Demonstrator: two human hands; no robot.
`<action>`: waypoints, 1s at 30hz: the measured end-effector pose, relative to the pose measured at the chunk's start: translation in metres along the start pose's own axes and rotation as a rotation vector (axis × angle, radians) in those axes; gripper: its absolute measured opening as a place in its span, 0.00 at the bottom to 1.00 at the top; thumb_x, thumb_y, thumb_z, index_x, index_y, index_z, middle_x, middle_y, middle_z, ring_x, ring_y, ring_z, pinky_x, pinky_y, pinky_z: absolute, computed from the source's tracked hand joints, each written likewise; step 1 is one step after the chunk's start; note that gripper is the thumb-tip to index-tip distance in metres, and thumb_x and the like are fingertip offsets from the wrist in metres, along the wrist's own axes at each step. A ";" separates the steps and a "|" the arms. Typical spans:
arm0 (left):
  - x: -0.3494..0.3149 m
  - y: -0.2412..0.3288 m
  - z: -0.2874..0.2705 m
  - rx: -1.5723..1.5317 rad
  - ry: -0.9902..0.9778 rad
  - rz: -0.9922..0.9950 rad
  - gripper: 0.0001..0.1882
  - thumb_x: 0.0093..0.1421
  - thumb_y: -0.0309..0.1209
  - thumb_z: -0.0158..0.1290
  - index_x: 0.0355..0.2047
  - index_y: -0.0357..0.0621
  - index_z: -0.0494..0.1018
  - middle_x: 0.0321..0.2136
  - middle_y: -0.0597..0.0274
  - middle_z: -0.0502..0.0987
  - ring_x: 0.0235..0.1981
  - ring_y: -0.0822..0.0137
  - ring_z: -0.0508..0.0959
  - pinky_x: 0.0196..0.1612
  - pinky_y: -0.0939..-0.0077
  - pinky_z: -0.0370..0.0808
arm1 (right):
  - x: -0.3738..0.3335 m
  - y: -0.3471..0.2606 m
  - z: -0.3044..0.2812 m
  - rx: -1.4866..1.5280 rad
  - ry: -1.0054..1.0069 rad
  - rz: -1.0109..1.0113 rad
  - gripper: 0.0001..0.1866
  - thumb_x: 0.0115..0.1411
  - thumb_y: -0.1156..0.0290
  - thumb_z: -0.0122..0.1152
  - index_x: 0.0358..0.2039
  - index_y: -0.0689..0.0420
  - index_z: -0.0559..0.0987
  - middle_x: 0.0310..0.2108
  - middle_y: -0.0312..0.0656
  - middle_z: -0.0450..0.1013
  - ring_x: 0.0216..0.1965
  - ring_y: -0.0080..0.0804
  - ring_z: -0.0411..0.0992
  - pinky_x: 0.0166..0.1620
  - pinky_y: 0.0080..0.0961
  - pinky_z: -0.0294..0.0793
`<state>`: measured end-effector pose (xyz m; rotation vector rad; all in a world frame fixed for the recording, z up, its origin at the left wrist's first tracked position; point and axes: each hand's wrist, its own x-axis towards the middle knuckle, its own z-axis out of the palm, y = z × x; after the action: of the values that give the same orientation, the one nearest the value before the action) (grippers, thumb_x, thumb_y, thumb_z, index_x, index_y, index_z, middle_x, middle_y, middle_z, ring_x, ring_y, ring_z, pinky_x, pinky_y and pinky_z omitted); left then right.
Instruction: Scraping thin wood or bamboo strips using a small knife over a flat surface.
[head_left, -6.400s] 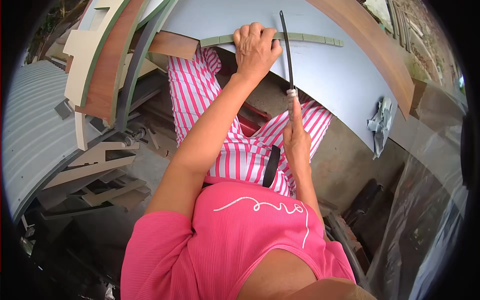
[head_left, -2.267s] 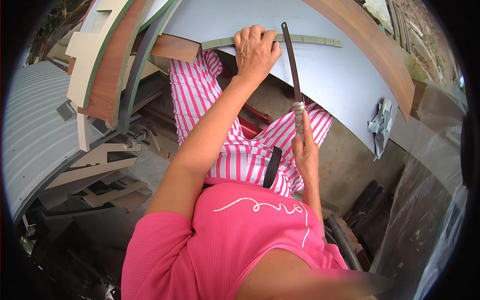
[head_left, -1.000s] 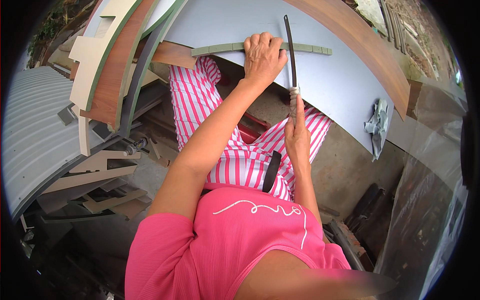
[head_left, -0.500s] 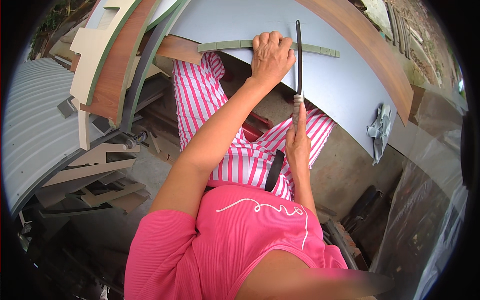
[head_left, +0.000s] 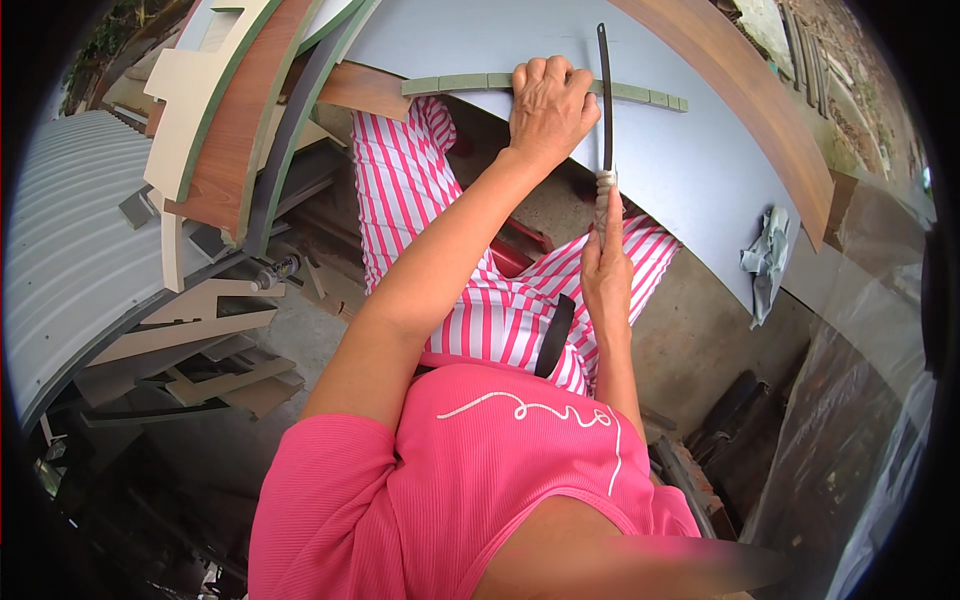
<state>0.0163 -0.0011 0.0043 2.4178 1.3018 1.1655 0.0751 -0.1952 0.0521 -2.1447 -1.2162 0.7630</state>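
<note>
Left hand (head_left: 550, 110) has bent fingers closed over the long thin segmented green strip (head_left: 460, 83), pinching it around its middle. The strip runs left to right on the large pale blue-grey flat board (head_left: 690, 165), left end just beside the short reddish-brown wood-grain piece (head_left: 365, 90). Right hand (head_left: 608, 272) is wrapped round the grey-beige bound handle of the long narrow dark blade (head_left: 607, 125), one finger laid straight along the handle. Blade points far, crossing the strip just right of the left hand; can't tell if it touches. Far right: curved brown wood-grain panel (head_left: 765, 105) along the board. Right: crumpled grey-blue cloth-like piece (head_left: 768, 255) at the board's corner, clear plastic sheet (head_left: 855, 400) beyond. Left: curved cream panel with green edge (head_left: 185, 130), among other curved boards; grey corrugated sheet (head_left: 80, 210) farther left. Near left: flat offcuts (head_left: 200, 335) piled low, small cylindrical container (head_left: 277, 272) beside them.
</note>
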 end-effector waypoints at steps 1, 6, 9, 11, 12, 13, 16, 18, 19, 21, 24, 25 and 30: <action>0.000 0.000 0.000 -0.003 -0.004 -0.002 0.12 0.49 0.33 0.58 0.36 0.48 0.77 0.34 0.62 0.70 0.39 0.58 0.68 0.47 0.60 0.62 | -0.002 0.002 0.000 -0.002 -0.001 0.005 0.35 0.62 0.77 0.46 0.69 0.41 0.51 0.26 0.53 0.73 0.20 0.41 0.71 0.27 0.41 0.67; 0.000 -0.004 0.002 0.016 -0.005 -0.003 0.12 0.49 0.33 0.58 0.36 0.48 0.77 0.34 0.62 0.70 0.39 0.58 0.68 0.48 0.60 0.62 | 0.012 -0.007 0.000 -0.046 -0.023 0.007 0.35 0.62 0.77 0.46 0.68 0.42 0.52 0.24 0.53 0.73 0.20 0.44 0.71 0.29 0.43 0.68; 0.000 0.000 0.003 -0.003 0.006 0.003 0.12 0.49 0.33 0.58 0.36 0.49 0.77 0.34 0.62 0.70 0.39 0.58 0.68 0.48 0.60 0.62 | 0.037 -0.017 -0.002 0.008 0.004 -0.007 0.35 0.62 0.77 0.46 0.68 0.42 0.52 0.24 0.55 0.73 0.22 0.48 0.73 0.30 0.44 0.68; -0.001 0.001 0.003 -0.003 -0.003 0.000 0.12 0.49 0.33 0.58 0.36 0.49 0.77 0.34 0.62 0.70 0.40 0.58 0.68 0.48 0.60 0.62 | 0.039 -0.019 -0.003 0.030 0.025 -0.034 0.35 0.62 0.76 0.47 0.68 0.42 0.52 0.24 0.56 0.74 0.24 0.51 0.74 0.31 0.44 0.68; -0.001 0.001 0.003 0.002 -0.012 -0.008 0.12 0.49 0.33 0.58 0.36 0.49 0.77 0.35 0.62 0.70 0.40 0.58 0.68 0.48 0.60 0.62 | 0.037 -0.016 -0.002 0.005 0.015 -0.027 0.35 0.62 0.76 0.47 0.68 0.42 0.52 0.23 0.55 0.73 0.22 0.49 0.74 0.30 0.44 0.67; -0.001 0.001 0.002 0.003 -0.011 -0.010 0.12 0.49 0.33 0.58 0.36 0.49 0.77 0.35 0.62 0.70 0.40 0.58 0.68 0.48 0.60 0.62 | 0.033 -0.014 -0.001 -0.021 0.006 -0.019 0.35 0.62 0.76 0.47 0.68 0.41 0.52 0.22 0.53 0.73 0.21 0.48 0.73 0.29 0.43 0.67; -0.002 -0.001 0.001 0.002 -0.009 -0.011 0.12 0.49 0.33 0.58 0.36 0.49 0.76 0.34 0.62 0.70 0.40 0.58 0.68 0.48 0.60 0.62 | 0.005 -0.005 0.000 -0.055 -0.019 0.032 0.35 0.62 0.76 0.47 0.68 0.43 0.52 0.19 0.50 0.71 0.18 0.43 0.71 0.26 0.41 0.66; 0.000 0.000 0.002 0.008 0.001 0.001 0.12 0.49 0.32 0.58 0.35 0.49 0.77 0.34 0.62 0.70 0.39 0.58 0.68 0.47 0.60 0.62 | -0.010 0.002 0.002 -0.045 -0.016 0.038 0.35 0.62 0.76 0.47 0.69 0.43 0.52 0.19 0.48 0.70 0.17 0.40 0.70 0.25 0.40 0.66; -0.001 0.000 0.002 0.006 -0.002 0.000 0.12 0.49 0.32 0.58 0.35 0.49 0.77 0.34 0.62 0.70 0.39 0.58 0.68 0.47 0.60 0.62 | -0.013 0.003 0.002 -0.032 -0.011 0.040 0.35 0.62 0.76 0.47 0.69 0.43 0.51 0.18 0.47 0.70 0.16 0.38 0.69 0.24 0.39 0.65; 0.001 -0.003 0.003 0.021 0.029 -0.004 0.12 0.49 0.32 0.57 0.36 0.48 0.77 0.34 0.62 0.70 0.39 0.59 0.68 0.47 0.60 0.62 | -0.010 0.002 0.002 -0.059 -0.017 0.032 0.36 0.62 0.76 0.48 0.69 0.44 0.51 0.18 0.47 0.70 0.16 0.40 0.69 0.24 0.40 0.66; 0.004 -0.004 0.008 0.057 0.048 -0.038 0.12 0.49 0.31 0.57 0.36 0.48 0.77 0.34 0.62 0.71 0.39 0.59 0.69 0.47 0.60 0.62 | 0.000 0.000 0.003 -0.063 -0.024 -0.001 0.36 0.61 0.77 0.48 0.69 0.44 0.51 0.17 0.48 0.69 0.16 0.41 0.69 0.24 0.40 0.65; 0.004 -0.004 0.009 0.058 0.049 -0.035 0.12 0.49 0.31 0.57 0.36 0.48 0.77 0.34 0.62 0.71 0.39 0.59 0.69 0.47 0.60 0.62 | 0.002 -0.001 0.002 -0.082 -0.025 0.004 0.36 0.61 0.77 0.48 0.69 0.44 0.51 0.18 0.48 0.69 0.17 0.41 0.69 0.24 0.40 0.66; 0.001 -0.007 0.006 0.042 0.048 -0.030 0.12 0.48 0.31 0.57 0.35 0.48 0.78 0.34 0.64 0.72 0.39 0.59 0.69 0.47 0.61 0.62 | -0.003 -0.006 -0.012 -0.080 -0.082 0.078 0.37 0.60 0.78 0.47 0.69 0.44 0.52 0.22 0.50 0.72 0.18 0.40 0.70 0.25 0.40 0.66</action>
<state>0.0165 0.0049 -0.0026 2.4054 1.3851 1.2069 0.0785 -0.1976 0.0648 -2.2572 -1.2295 0.8562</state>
